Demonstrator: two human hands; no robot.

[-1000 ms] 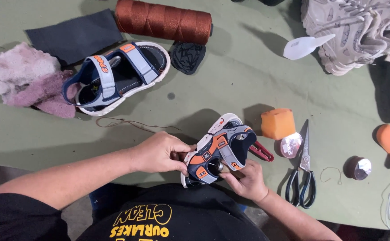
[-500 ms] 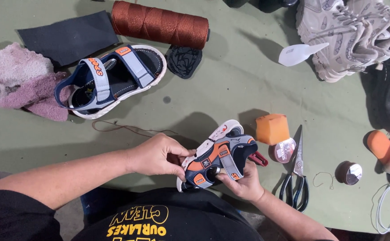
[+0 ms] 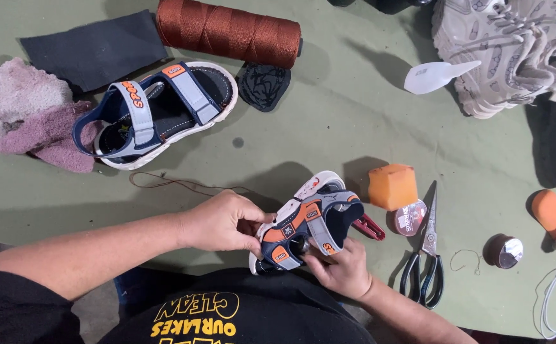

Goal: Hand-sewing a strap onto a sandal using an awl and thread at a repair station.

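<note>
Navy, grey and orange: these are the colours of the small sandal (image 3: 309, 223) that I hold near my body, above the near edge of the green work surface (image 3: 329, 127). My left hand (image 3: 224, 222) grips its left side, fingers curled together and clamped on the heel end. My right hand (image 3: 340, 271) supports it from below and from the right, fingers closed on the sole and strap area. The sandal is tilted, its white sole edge turned to the far side.

Just to the right of the sandal lies a red-handled tool (image 3: 370, 227), partly hidden behind it. Further right stand an orange block (image 3: 392, 186) and a small round tin (image 3: 410, 218), touching or nearly touching each other. Black-handled scissors (image 3: 425, 258) lie right of the tin, blades pointing far.

On the far left, the matching sandal (image 3: 154, 114) rests sole down, beside a pink cloth (image 3: 29, 114). A spool of brown thread (image 3: 230, 32) lies at the far edge. A loose thread (image 3: 176, 185) runs across the surface between the two sandals.
</note>
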